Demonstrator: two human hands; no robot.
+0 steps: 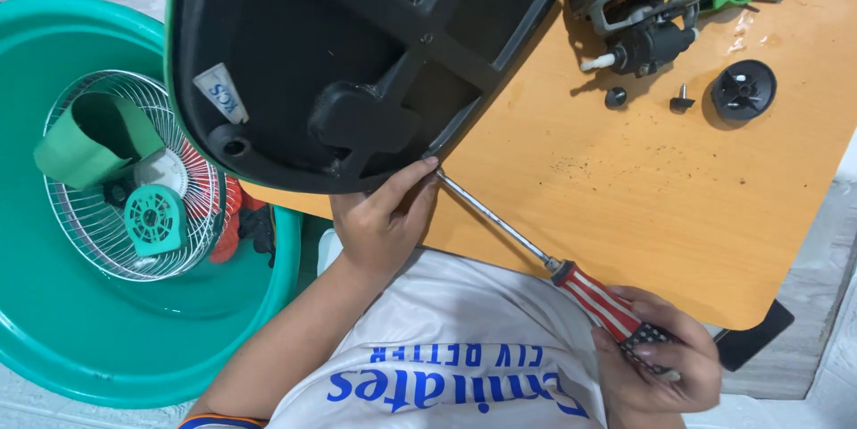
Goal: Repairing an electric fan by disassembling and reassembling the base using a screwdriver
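Right hand (656, 358) gripping the striped handle of a screwdriver (544, 259); left hand (384, 219) bracing the rim of a black plastic base (357, 54), fingers closed against it. Shaft running diagonally, tip pointing up-left into the rim at the edge of the orange table (661, 188). Likely stiff and light; handle probably offering the surest hold.

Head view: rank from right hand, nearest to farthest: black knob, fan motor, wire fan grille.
From the right hand:
1. Black knob, on the table, straight up from the hand.
2. Fan motor, at the table's far edge, beyond the knob.
3. Wire fan grille, in the green basin, far left.
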